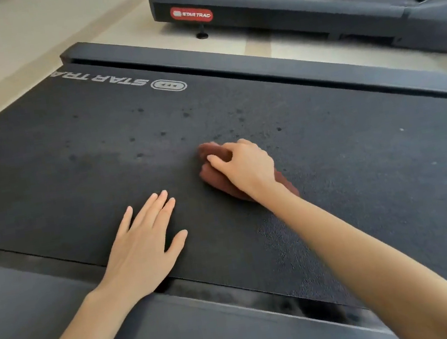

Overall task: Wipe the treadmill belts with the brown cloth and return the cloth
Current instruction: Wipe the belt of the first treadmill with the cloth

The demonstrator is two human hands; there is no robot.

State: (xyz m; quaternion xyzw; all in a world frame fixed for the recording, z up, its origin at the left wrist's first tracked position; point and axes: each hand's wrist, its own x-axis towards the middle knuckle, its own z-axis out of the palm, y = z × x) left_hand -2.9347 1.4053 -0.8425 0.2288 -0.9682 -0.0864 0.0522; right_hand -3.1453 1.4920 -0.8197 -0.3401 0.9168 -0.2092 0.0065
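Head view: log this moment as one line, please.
phase: wiping | right hand: grips brown cloth on near treadmill belt | left hand: flat on belt | dark spots: beyond cloth

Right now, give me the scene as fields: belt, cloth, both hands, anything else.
belt: black, dark spots near its middle
cloth: brown, bunched, on belt
right hand: grips cloth, presses it down
left hand: flat on belt, fingers straight, holds nothing
second treadmill: beyond, across a strip of floor
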